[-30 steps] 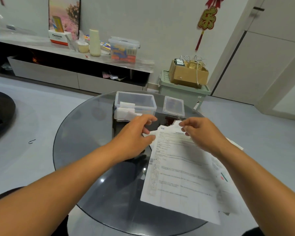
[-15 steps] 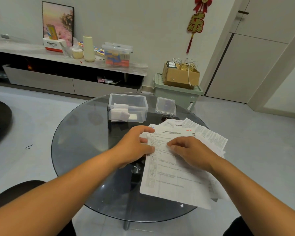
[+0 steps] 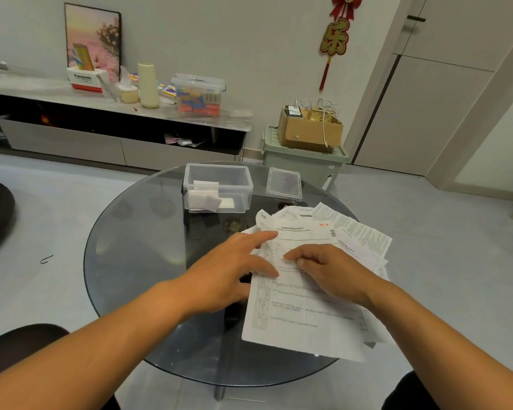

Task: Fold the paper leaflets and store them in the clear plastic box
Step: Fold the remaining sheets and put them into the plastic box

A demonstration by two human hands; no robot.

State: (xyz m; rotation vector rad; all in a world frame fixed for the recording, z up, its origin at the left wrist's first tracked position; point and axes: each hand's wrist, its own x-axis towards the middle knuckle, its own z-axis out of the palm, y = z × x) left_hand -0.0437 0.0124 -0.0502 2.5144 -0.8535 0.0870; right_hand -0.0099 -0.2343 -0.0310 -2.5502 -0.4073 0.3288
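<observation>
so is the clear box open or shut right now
Open: the clear plastic box has no lid on top, its lid lies beside it, and folded leaflets sit inside.

Both my forearms reach forward and angle in toward each other, bare to the elbow. My left hand (image 3: 225, 273) lies palm down, fingers straight and spread — index stretched ahead, thumb out to the side. My right hand (image 3: 332, 273) is palm down too, its fingers bent, tips pressing downward — close beside the left
</observation>
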